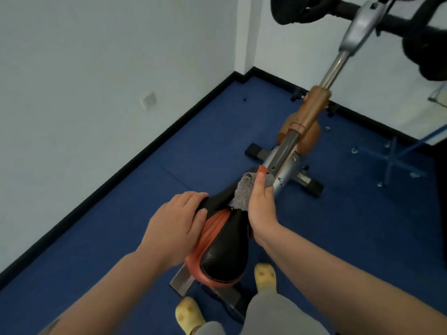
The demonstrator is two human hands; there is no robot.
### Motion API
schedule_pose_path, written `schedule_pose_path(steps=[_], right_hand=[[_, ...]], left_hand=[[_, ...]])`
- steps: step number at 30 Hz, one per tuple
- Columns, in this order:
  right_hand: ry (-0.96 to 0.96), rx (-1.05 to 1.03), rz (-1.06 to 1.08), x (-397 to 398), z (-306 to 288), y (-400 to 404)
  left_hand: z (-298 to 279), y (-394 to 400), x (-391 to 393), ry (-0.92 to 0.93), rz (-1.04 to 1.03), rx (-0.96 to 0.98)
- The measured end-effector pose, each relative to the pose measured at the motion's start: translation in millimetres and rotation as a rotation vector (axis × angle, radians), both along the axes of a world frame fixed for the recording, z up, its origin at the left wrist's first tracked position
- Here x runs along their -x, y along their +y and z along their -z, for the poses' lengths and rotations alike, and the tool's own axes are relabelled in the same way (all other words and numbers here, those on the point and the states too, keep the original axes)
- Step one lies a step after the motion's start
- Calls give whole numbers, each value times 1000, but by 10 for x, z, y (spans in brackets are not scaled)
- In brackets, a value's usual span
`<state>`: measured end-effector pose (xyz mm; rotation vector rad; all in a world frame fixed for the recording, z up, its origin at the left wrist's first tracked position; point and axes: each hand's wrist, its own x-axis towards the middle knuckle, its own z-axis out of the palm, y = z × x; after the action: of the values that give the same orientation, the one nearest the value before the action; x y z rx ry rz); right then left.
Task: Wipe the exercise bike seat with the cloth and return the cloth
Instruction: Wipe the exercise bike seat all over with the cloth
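The exercise bike seat [223, 252], black with orange sides and an orange centre groove, fills the lower middle of the head view. My left hand [175, 223] lies on the seat's left side, fingers curled over its edge. My right hand [261, 204] grips a grey fluffy cloth [243, 193] and presses it onto the narrow front end of the seat. The seat's nose is hidden under the cloth.
The bike frame [312, 112] runs up and right to the black handlebars [300, 8]. Blue floor [314, 238] surrounds the bike. White walls with black skirting stand at the left and back. A blue stand [391, 160] is at the right. My yellow slippers [264, 274] are below the seat.
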<state>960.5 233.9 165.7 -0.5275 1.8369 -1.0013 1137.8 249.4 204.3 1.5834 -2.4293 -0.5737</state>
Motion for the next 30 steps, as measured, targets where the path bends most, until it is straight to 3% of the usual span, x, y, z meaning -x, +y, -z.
schedule_pose_path(steps=[3, 7, 12, 20, 26, 28, 30], right_hand=[[-141, -16, -7, -83, -83, 189], [-177, 62, -54, -313, -131, 644], [-228, 30, -78, -223, -137, 526], [-396, 170, 86, -464, 38, 1122], [-440, 293, -18, -340, 72, 1076], [-481, 309, 42, -380, 77, 1084], [-480, 260, 235, -527, 88, 1109]], left_hand=[[43, -48, 34, 0, 57, 30], [115, -46, 40, -8, 30, 85], [150, -60, 37, 14, 52, 109], [164, -55, 45, 38, 48, 140], [202, -75, 23, 69, 35, 145], [204, -76, 10, 71, 33, 123], [206, -82, 10, 88, 26, 109]])
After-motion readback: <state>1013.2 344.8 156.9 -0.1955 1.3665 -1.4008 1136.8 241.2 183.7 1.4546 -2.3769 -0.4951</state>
